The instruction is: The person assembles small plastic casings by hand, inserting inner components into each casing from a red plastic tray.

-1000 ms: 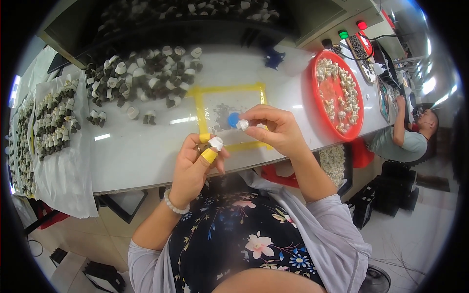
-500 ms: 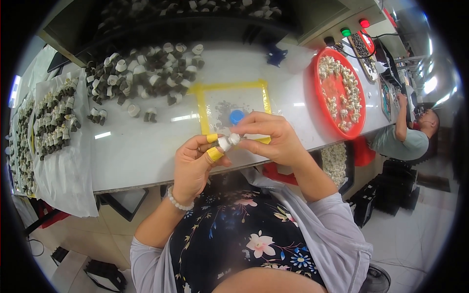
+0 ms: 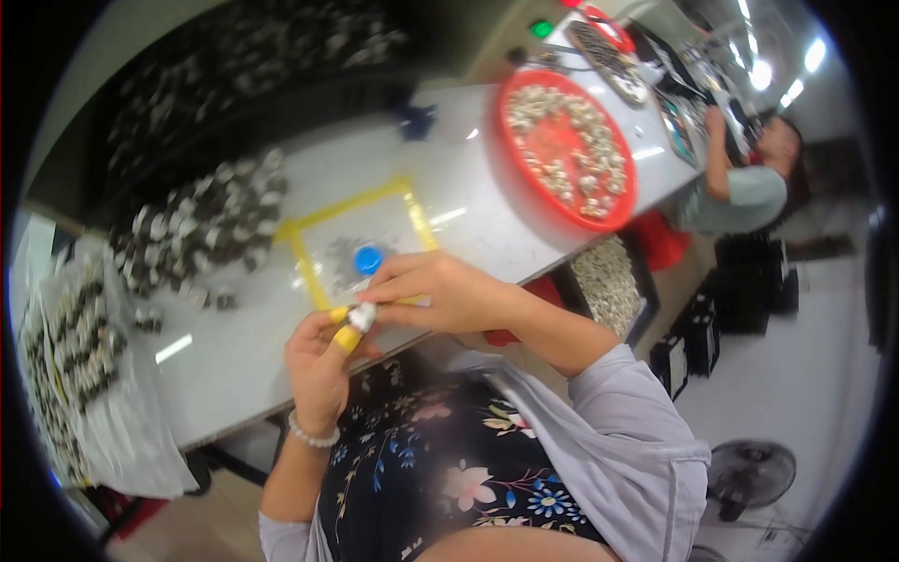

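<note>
Head view: over one white table (image 3: 215, 379) I see two forearms angling inward, the left hand (image 3: 316, 367) palm-up-ish and the right hand (image 3: 438, 290) reaching across from its side, fingertips meeting. I count one red basin (image 3: 552, 140) beyond and right of the hands, one dark-and-white heap (image 3: 201, 225) to their left, too blurred for me to number its pieces. One yellow tape frame (image 3: 342, 206) lies just past them, its near side partly covered; one blue cap (image 3: 368, 259) sits inside. Left thumb and forefinger, in two yellow covers (image 3: 347, 337), pinch a white piece (image 3: 361, 316), partly hidden; whether the right fingers grip it, I cannot tell.
</note>
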Tool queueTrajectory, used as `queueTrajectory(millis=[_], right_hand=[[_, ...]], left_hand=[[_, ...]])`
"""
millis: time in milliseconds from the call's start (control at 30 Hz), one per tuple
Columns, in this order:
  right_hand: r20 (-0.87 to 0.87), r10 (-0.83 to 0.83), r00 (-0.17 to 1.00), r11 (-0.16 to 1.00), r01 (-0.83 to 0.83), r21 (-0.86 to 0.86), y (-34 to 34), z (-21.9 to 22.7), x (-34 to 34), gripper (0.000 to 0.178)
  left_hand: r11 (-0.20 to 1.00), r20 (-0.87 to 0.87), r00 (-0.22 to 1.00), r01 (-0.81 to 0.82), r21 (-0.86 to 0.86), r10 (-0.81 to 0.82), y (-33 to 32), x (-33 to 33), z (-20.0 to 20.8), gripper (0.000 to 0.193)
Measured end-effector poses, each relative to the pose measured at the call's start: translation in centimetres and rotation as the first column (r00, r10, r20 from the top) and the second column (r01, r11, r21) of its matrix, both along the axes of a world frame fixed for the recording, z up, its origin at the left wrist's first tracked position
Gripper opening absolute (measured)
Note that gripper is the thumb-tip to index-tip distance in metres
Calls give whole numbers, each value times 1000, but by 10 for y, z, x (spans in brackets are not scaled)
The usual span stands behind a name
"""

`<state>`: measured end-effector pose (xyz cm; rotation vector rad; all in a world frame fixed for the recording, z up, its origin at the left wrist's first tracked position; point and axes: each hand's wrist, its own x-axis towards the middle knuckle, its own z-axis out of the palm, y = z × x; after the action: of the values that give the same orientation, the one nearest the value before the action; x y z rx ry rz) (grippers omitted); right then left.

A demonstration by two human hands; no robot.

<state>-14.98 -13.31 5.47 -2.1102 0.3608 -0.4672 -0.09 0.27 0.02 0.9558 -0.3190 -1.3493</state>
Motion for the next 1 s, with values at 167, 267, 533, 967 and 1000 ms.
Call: queueTrajectory(millis=[167, 267, 533, 967, 1000], right_hand=[[-53, -439, 897, 868, 409, -281, -50, 19, -58, 36], [-3, -771, 637, 513, 618, -596, -106, 21, -128, 39], [-167, -981, 96, 190, 618, -763, -222, -22, -240, 43], [-278, -865, 418, 502, 723, -475, -207, -30, -170, 69], [-270, -843, 465, 529, 628, -570, -205, -40, -172, 71]], left_hand=[[995, -1, 998, 60, -83, -60, 4, 5, 0, 19], [995, -35, 999, 8, -101, -11, 4, 2, 0, 20], [990, 0, 1000, 8, -144, -9, -2, -5, 4, 22], [978, 17, 990, -137, -156, 141, 20, 17, 19, 26], [963, 35, 978, -196, -183, 205, 24, 24, 24, 26]])
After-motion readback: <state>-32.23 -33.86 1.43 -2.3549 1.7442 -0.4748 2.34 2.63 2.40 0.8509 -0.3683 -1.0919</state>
